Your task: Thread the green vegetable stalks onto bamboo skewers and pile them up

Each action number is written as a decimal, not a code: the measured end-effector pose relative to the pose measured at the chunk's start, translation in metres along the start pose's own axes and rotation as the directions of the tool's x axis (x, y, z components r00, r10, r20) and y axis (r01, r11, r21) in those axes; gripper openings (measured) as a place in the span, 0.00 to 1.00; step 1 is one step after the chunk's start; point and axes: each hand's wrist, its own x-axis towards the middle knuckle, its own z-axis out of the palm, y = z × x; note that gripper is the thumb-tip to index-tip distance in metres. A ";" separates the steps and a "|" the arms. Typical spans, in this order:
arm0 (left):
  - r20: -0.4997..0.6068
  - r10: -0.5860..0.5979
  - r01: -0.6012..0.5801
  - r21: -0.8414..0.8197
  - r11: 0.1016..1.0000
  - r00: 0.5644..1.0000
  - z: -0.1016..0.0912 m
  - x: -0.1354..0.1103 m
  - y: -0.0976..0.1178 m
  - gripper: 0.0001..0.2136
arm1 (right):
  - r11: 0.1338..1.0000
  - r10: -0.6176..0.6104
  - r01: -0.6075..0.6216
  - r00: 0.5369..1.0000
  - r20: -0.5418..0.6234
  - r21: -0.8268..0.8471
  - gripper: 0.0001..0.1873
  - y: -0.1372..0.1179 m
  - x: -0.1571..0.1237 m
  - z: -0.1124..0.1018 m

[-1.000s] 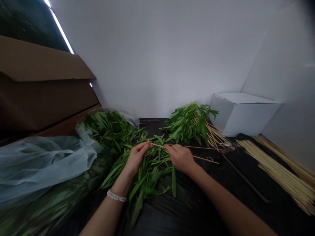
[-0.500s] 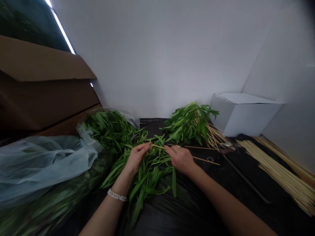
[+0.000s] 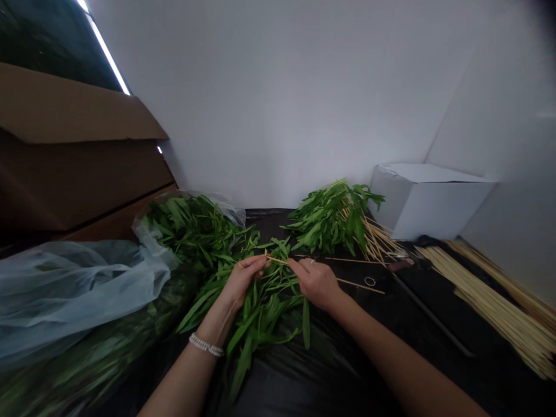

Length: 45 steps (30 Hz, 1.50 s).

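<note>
A thin bamboo stick (image 3: 277, 261) spans the gap between my two hands over a loose heap of long green leafy stems (image 3: 271, 318). My left hand (image 3: 241, 280) pinches its left end between thumb and fingers, and a bit of green shows at the fingertips. Closed round the stick farther along is my right hand (image 3: 317, 282), a ring on one finger. The stick's other end (image 3: 362, 286) appears to come out to the right of that hand. Leaves hang below both hands; what lies under the curled fingers is hidden.
Leaf bunches on sticks (image 3: 324, 217) lie at the back. A white box (image 3: 438, 197), bare sticks (image 3: 499, 307), a dark rod (image 3: 430, 313) and a small ring (image 3: 369, 281) are to the right. Left are a plastic bag (image 3: 82, 284), more greens (image 3: 191, 226) and a cardboard box (image 3: 87, 179).
My right hand has shifted very slightly left along with the stick. The whole view has moved a little; otherwise both hands keep their hold.
</note>
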 end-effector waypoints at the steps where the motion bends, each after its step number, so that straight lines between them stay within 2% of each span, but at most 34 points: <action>1: -0.001 -0.008 0.008 -0.001 1.000 1.000 0.000 0.000 0.000 0.17 | 1.000 -0.002 0.002 1.000 0.004 0.000 0.21 0.000 0.000 0.000; 6: 0.005 -0.013 0.012 0.029 1.000 1.000 0.000 -0.001 -0.001 0.16 | 1.000 -0.007 0.007 1.000 0.010 -0.002 0.20 -0.001 0.000 0.000; 11: 0.102 0.013 -0.028 0.149 0.988 0.995 0.004 -0.002 -0.008 0.13 | 1.000 -0.015 0.014 1.000 0.018 0.025 0.19 -0.005 0.000 0.000; 16: 0.125 0.013 -0.036 0.185 0.982 0.992 0.005 -0.001 -0.012 0.14 | 0.999 -0.015 0.013 0.999 0.042 0.029 0.19 -0.006 0.000 0.001; 22: 0.197 0.025 -0.058 0.166 0.984 0.980 -0.006 0.001 -0.004 0.23 | 0.994 0.112 -0.112 0.994 0.018 -0.018 0.17 0.008 0.000 0.002; 25: 0.239 0.025 -0.089 0.261 0.961 0.971 -0.009 0.000 -0.002 0.22 | 0.986 0.166 -0.165 0.986 0.025 -0.035 0.16 0.016 0.000 0.001; 30: 0.324 0.030 -0.153 0.363 0.919 0.946 -0.004 -0.003 -0.006 0.17 | 0.982 0.182 -0.183 0.983 -0.012 -0.037 0.15 0.024 0.000 -0.002; 32: 0.289 0.055 -0.162 0.361 0.918 0.956 -0.004 -0.002 -0.005 0.16 | 0.978 0.204 -0.205 0.978 -0.053 -0.030 0.14 0.028 0.000 -0.002; 36: 0.100 0.204 -0.222 0.225 0.949 0.974 -0.013 0.001 0.006 0.18 | 0.949 0.313 -0.315 0.938 -0.149 0.009 0.15 0.038 0.000 -0.002; 37: 0.083 0.207 -0.219 0.180 0.959 0.975 -0.015 0.001 0.009 0.19 | 0.942 0.333 -0.334 0.929 -0.161 0.019 0.16 0.040 -0.001 -0.003; 39: 0.127 0.166 -0.185 0.149 0.971 0.978 -0.018 0.001 0.013 0.23 | 0.935 0.355 -0.354 0.919 -0.170 0.035 0.16 0.042 0.000 -0.004; 41: 0.176 0.155 -0.191 0.204 0.960 0.972 -0.019 0.002 0.013 0.26 | 0.934 0.356 -0.354 0.920 -0.165 0.042 0.16 0.042 0.000 -0.006; 45: 0.072 0.326 -0.327 0.396 0.858 0.943 -0.024 0.012 0.002 0.20 | 0.948 0.317 -0.315 0.934 -0.166 0.036 0.15 0.039 0.002 -0.007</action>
